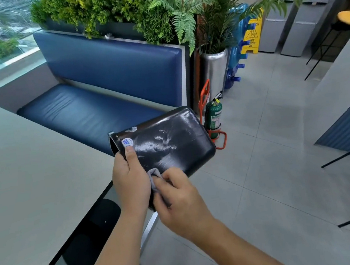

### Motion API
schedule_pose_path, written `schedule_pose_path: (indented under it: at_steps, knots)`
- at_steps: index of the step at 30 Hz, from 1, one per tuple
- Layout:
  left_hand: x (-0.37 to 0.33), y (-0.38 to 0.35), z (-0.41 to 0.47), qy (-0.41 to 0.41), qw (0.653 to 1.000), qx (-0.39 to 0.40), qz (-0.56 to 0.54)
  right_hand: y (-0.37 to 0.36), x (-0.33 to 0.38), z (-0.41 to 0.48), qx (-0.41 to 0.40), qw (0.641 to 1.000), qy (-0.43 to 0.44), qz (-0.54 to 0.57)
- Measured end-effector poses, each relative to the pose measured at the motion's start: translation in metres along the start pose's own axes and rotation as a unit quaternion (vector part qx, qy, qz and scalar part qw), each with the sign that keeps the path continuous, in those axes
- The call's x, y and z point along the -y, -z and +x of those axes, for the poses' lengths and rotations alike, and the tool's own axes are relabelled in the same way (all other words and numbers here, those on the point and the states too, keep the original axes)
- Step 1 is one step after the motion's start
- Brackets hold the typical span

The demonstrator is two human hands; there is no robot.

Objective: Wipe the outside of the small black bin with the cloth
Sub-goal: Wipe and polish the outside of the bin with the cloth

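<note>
Head view: we see the small black bin (170,141) held up in the air and tipped on its side. Its open mouth faces the left hand (129,181) and its closed base points away from both hands. The left hand grips the rim. Its thumb lies flat on the outer wall just below a round white sticker (126,142), while the other fingers (122,162) curl over the rim edge (where their tips end we cannot tell). The right hand (177,197) is bunched on the grey cloth (154,175), with its fingers curled and clamped on it. It presses the cloth against the bin's near wall, right beside the left hand's knuckles. Beyond the right fingers, the glossy wall carries pale smeared streaks. Left of the left fingers lies a grey bench (22,182), whose edge passes under the left forearm. The bin touches neither the bench nor the tiled floor (270,154). Past the fingers, behind the bin, we see a blue padded seat (84,112). Beyond the bin's base stands a green fire extinguisher (215,119) in an orange stand.
</note>
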State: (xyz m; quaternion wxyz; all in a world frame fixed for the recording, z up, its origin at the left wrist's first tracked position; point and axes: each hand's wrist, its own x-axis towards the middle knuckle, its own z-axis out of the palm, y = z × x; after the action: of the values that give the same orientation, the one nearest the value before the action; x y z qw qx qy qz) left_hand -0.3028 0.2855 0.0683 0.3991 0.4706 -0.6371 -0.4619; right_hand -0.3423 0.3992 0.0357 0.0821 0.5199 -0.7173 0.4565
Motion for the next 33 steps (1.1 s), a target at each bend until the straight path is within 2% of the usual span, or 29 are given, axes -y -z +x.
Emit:
schedule_pose_path:
  at_steps: [3, 7, 10, 18, 20, 26, 29, 33]
  knots:
    - [0.006, 0.001, 0.0, 0.017, 0.999, -0.005, -0.043, 0.011, -0.026, 0.005, -0.025, 0.999, -0.004, -0.034]
    - [0.005, 0.002, -0.001, 0.009, 0.996, -0.003, -0.088, 0.041, -0.082, 0.027, -0.102, 0.984, -0.101, -0.105]
    - [0.01, 0.006, 0.001, 0.007, 0.995, 0.031, -0.099, 0.058, -0.108, 0.043, -0.14, 0.972, -0.135, -0.13]
    - [0.012, 0.0, -0.006, 0.043, 0.979, 0.099, -0.172, 0.034, -0.089, 0.043, -0.118, 0.977, -0.15, -0.095]
    - [0.011, -0.001, -0.007, 0.056, 0.971, 0.113, -0.202, 0.024, -0.074, 0.039, -0.1, 0.982, -0.134, -0.084]
    - [0.003, -0.007, -0.007, 0.109, 0.941, 0.132, -0.294, -0.003, -0.031, 0.027, -0.054, 0.998, -0.01, -0.028]
    - [0.002, -0.003, -0.004, 0.111, 0.931, 0.137, -0.319, -0.006, -0.026, 0.012, -0.009, 0.999, 0.052, -0.004]
    - [-0.004, 0.003, -0.005, 0.121, 0.918, 0.154, -0.344, 0.0, -0.036, -0.009, 0.013, 0.996, 0.087, 0.017]
